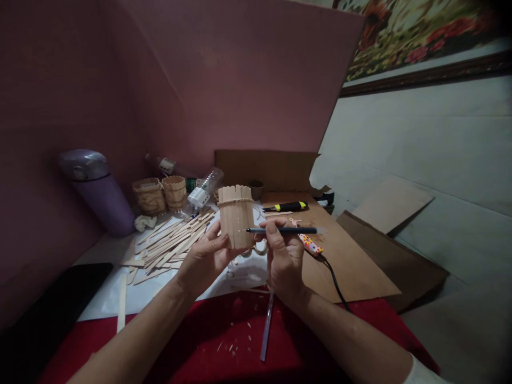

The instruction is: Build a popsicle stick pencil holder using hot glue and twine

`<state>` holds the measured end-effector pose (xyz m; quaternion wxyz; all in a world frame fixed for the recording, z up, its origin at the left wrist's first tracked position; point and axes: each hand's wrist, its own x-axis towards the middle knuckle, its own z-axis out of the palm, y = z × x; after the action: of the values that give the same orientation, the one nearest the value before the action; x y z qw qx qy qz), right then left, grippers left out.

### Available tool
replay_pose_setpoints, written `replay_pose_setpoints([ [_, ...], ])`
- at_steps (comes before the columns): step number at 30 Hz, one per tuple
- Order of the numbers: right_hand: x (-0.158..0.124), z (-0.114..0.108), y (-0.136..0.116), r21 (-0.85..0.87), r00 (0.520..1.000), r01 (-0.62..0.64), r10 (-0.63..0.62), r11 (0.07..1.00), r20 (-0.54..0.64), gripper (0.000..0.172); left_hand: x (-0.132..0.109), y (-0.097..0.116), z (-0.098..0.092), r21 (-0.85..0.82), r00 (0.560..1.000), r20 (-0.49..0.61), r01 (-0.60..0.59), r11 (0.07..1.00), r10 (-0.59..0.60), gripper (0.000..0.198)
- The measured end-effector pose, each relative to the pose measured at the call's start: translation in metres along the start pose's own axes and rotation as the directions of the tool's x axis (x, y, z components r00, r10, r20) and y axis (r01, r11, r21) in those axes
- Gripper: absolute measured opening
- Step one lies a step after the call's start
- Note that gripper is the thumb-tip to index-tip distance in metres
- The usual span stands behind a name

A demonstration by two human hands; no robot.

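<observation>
Here we can't see the fingertips of the left hand [208, 253], tucked behind the craft-stick cup [237, 220]; the pen [295, 230] blurs at its tail, and the framed painting [420, 40] runs out of our view

bench [192, 346]: covered by red cloth [384, 316] | cloth, front: scattered wood chips [232, 348] | white sheet [102, 301], left: heaped sticks [176, 246]; 1 loose stick [121, 304] crossing its near edge | behind heap: 2 slatted cups [150, 198] | left end: purple bottle [102, 200] | brown board [356, 274], right: yellow-black cutter [294, 206], spotted tool [311, 244] with black cord [334, 280]
</observation>
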<state>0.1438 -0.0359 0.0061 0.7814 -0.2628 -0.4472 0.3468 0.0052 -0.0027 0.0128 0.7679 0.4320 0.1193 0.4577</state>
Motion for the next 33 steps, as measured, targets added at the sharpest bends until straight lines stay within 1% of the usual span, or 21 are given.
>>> replay_pose_setpoints([
  [3, -0.0009, 0.0019, -0.0030, -0.014, 0.998, -0.036, 0.037, 0.999, 0.044, 0.016, 0.0000, -0.0017, 0.0026, 0.098, 1.000, 0.001, -0.025, 0.995, 0.025, 0.050],
  [6, -0.0015, 0.0038, -0.0070, -0.081, 0.997, -0.041, 0.047, 0.996, 0.067, 0.019, 0.0010, -0.0041, 0.0034, 0.159, 0.999, -0.019, -0.023, 0.987, 0.026, 0.049],
  [11, -0.0004, 0.0019, -0.0072, -0.255, 0.999, 0.043, -0.040, 0.966, 0.018, 0.021, 0.0020, -0.0042, 0.0046, 0.172, 0.997, -0.079, 0.001, 0.985, 0.013, 0.046],
  [13, -0.0009, -0.0004, -0.0046, -0.310, 0.998, 0.059, -0.049, 0.949, 0.041, 0.021, 0.0021, -0.0033, 0.0050, 0.168, 0.996, -0.087, 0.003, 0.986, 0.012, 0.045],
  [17, -0.0035, -0.0039, -0.0011, -0.369, 0.992, 0.098, -0.063, 0.924, 0.105, 0.018, 0.0021, -0.0021, 0.0059, 0.153, 0.998, -0.056, -0.013, 0.988, 0.021, 0.041],
  [20, -0.0045, -0.0041, -0.0019, -0.395, 0.988, 0.134, -0.094, 0.909, 0.120, 0.016, 0.0018, -0.0019, 0.0066, 0.147, 0.999, -0.045, -0.020, 0.989, 0.026, 0.041],
  [25, -0.0042, -0.0036, -0.0030, -0.413, 0.987, 0.149, -0.106, 0.899, 0.125, 0.016, 0.0014, -0.0024, 0.0065, 0.163, 0.998, -0.057, -0.017, 0.986, 0.027, 0.039],
  [29, -0.0036, -0.0036, -0.0027, -0.400, 0.987, 0.159, -0.132, 0.903, 0.094, 0.016, 0.0006, -0.0014, 0.0062, 0.139, 0.999, -0.052, -0.009, 0.990, 0.016, 0.037],
  [33, -0.0028, -0.0023, -0.0050, -0.354, 0.990, 0.135, -0.136, 0.925, 0.023, 0.015, 0.0005, 0.0002, 0.0062, 0.085, 0.999, -0.049, 0.000, 0.996, 0.004, 0.040],
])
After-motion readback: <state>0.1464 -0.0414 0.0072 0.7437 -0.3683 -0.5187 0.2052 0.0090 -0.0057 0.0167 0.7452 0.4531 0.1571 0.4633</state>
